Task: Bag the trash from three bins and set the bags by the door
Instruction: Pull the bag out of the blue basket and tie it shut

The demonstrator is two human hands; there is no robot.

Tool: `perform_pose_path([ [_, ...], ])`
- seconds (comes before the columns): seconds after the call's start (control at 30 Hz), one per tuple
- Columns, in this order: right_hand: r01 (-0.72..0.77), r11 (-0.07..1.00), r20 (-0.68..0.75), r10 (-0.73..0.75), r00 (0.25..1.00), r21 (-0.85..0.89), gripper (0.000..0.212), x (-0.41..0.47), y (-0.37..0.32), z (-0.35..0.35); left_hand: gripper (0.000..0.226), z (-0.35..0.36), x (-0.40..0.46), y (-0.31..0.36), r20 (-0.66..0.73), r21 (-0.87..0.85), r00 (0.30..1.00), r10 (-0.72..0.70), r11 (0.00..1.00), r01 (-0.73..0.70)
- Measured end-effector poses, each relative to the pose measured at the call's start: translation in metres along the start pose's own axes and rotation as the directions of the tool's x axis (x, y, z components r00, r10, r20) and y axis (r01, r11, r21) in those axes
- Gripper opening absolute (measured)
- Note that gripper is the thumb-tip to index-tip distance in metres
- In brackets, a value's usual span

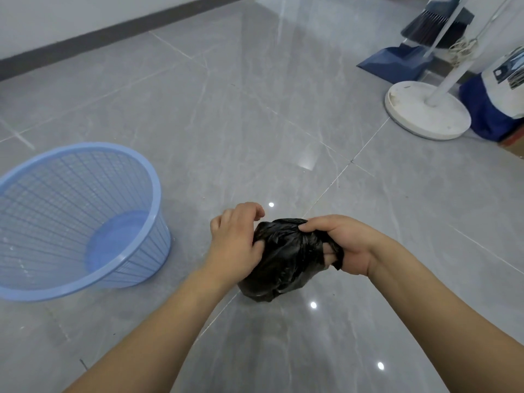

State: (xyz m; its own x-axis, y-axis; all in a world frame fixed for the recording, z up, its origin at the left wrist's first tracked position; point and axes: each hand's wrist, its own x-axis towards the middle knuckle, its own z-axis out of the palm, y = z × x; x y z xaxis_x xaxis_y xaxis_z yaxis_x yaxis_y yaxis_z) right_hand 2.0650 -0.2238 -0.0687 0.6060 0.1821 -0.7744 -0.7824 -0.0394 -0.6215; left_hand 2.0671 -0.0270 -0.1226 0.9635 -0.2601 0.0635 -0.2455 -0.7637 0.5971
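Gripping by both hands, left hand (236, 245) and right hand (344, 245), is noted on the black bag (286, 259); a blue bin (76, 219) is tipped just left, a fan base (425, 112) stands well apart.

head view | worn high on the person, looks forward and steeply down | near both forearms | tiled floor (283, 114) fills frame to wall's foot | single view

bin (71, 222) cut off at left edge; bag (283, 256) contents hidden; broom (436, 24) cropped at top.
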Motion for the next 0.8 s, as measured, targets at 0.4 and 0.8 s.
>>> perform_pose_path([
  [0.4, -0.005, 0.992, 0.010, 0.004, 1.000, 0.130, 0.028, 0.004, 0.007, 0.012, 0.027, -0.015, -0.024, 0.010, 0.043, -0.213, 0.998, -0.037, 0.976, 0.045],
  [0.8, 0.273, 0.936, -0.235, -0.324, 0.917, -0.223, 0.018, 0.006, 0.017, 0.016, 0.021, -0.041, -0.005, 0.020, 0.522, -0.641, 0.614, -0.592, 0.203, 0.740],
])
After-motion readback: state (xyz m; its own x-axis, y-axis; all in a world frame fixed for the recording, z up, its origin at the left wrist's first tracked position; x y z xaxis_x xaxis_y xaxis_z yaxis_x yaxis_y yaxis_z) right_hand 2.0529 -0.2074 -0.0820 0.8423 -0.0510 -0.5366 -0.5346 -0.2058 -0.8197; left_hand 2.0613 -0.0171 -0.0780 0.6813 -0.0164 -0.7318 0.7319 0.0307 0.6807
